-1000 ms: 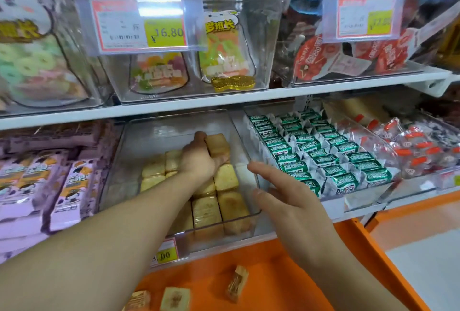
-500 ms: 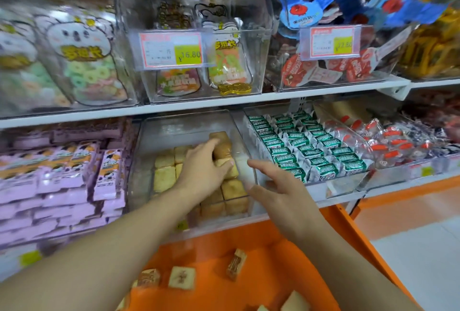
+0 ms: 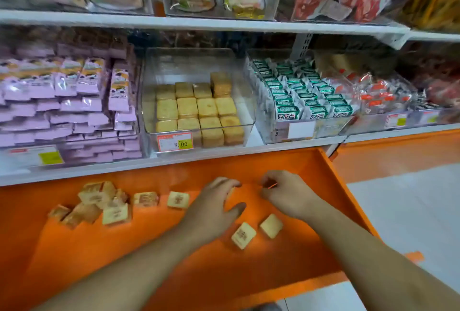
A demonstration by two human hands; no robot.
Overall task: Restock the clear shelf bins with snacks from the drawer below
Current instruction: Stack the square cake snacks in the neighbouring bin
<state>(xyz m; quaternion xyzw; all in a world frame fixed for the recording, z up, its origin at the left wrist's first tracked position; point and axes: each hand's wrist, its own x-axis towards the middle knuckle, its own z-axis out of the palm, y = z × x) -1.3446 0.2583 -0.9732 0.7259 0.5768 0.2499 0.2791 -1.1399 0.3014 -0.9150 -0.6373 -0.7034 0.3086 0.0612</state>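
Snacks, square individually wrapped cakes: two lie loose nearest the viewer on the drawer floor (image 3: 174, 273), one face-up with brown print (image 3: 243, 235), one plain and tilted on a corner (image 3: 271, 225). Both hands have dropped from the bin to the drawer since half a second ago; judged: one load placed, next pickup starting. Left hand (image 3: 214, 207) curled, fingers (image 3: 229, 183) closing on a pale cake mostly hidden beneath them. Right hand (image 3: 286, 192) curled, fingers loosely bent; whether it holds anything cannot be told. Further left, a jumbled pile of cakes (image 3: 99, 202). Drawer is smooth orange sheet metal. Beyond it, the clear rigid plastic bin (image 3: 246, 101) holds neat rows of golden cakes (image 3: 196, 109), glossy film, back half unfilled.
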